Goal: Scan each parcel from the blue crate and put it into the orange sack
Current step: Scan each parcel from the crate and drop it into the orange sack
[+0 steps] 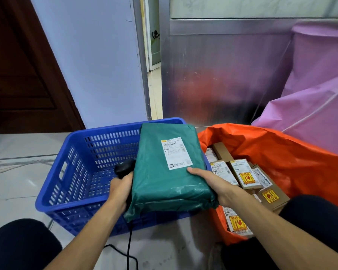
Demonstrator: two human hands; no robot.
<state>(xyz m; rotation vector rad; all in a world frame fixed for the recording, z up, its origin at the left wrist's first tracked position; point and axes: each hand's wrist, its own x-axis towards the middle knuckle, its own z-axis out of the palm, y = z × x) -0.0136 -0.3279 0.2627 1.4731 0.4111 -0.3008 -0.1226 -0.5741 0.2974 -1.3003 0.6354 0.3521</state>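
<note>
Gripped at its near right corner, the green parcel (164,178) is being held by the right hand (211,185), thumb laid on top just below the white label (176,152), fingers hidden underneath. A black scanner (124,168) is being clasped by the left hand (120,189), fingers curled round its handle, against the parcel's left edge; its cable (129,242) is hanging to the floor. The parcel is being kept label-up over the right side of the blue crate (53,184), just beside the orange sack (285,152), where labelled cardboard boxes (244,175) are lying.
</note>
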